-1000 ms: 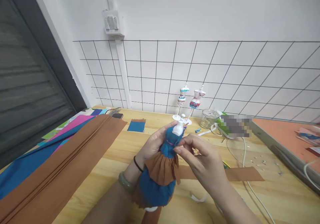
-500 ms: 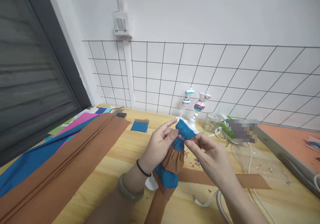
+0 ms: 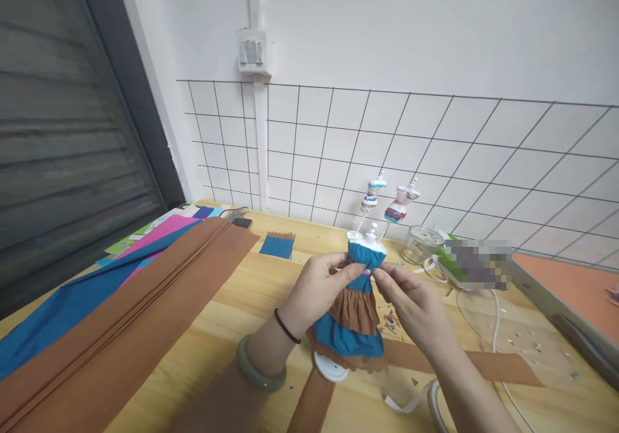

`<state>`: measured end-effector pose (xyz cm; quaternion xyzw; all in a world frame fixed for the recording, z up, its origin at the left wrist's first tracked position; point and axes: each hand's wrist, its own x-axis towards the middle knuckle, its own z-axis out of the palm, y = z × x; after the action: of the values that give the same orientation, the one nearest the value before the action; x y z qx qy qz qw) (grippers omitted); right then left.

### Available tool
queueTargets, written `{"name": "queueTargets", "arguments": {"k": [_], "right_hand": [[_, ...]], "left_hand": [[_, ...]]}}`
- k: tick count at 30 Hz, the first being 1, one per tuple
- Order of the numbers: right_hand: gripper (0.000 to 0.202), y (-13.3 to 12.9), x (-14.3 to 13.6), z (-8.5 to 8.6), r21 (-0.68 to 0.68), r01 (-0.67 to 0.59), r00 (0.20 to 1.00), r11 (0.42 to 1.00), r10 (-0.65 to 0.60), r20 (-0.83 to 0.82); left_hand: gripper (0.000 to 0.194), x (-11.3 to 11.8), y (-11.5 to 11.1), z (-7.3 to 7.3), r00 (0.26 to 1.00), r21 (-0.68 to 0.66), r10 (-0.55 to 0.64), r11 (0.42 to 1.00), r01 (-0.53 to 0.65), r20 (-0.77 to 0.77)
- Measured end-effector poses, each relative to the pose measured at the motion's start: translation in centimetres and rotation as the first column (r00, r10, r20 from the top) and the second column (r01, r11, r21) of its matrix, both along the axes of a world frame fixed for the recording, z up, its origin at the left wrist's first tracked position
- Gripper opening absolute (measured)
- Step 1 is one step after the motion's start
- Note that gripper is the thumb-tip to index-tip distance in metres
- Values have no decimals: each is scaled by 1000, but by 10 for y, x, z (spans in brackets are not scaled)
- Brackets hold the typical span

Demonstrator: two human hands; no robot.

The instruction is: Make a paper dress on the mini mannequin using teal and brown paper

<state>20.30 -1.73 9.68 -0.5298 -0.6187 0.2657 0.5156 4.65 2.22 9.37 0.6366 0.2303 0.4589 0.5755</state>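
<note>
A miniature white dress form (image 3: 371,237) stands nearly upright on a round white base (image 3: 331,367), dressed in crepe-like material. Its pleated blue bodice (image 3: 366,254) sits above a brown ruffle (image 3: 355,312) and a wider blue ruffle (image 3: 345,339) with brown edging. At the waist, a thin pink strip shows between my fingertips. My left hand (image 3: 326,288) pinches the waist from the left, thumb across the front. From the right, my right hand (image 3: 413,301) pinches the same waist between thumb and fingers. The back of the form is hidden.
Long brown sheets (image 3: 193,285) and a blue sheet (image 3: 91,285) lie at left. Behind stand two painted mini dress forms (image 3: 371,194) near a wire grid (image 3: 314,124). A clear round container (image 3: 422,243), a white cable (image 3: 496,330) and a brown strip (image 3: 503,365) lie at right.
The dress form has been turned from a tilt to nearly upright, its bodice now facing me. Its skirt layers and white base show more. Both hands have stayed at the waist.
</note>
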Motion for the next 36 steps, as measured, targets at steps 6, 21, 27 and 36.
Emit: {"name": "queueTargets", "arguments": {"k": [6,21,27,36], "right_hand": [[35,-1,-5,-2,13,32,999,999,-32,-25],[52,-4,-2,-1,-130,71,990,989,-54,131],[21,5,17,-24,-233,-66,911,970,154,383],[23,-15,8,-64,-202,-271,658,941,334,675]], "left_hand": [[33,-6,2,2,997,35,-51,998,53,-57],[26,-55,16,28,968,1,249,968,-249,-16],[29,-85,30,28,875,55,485,874,-484,-8],[27,-74,47,5,920,49,386,922,-384,-59]]}}
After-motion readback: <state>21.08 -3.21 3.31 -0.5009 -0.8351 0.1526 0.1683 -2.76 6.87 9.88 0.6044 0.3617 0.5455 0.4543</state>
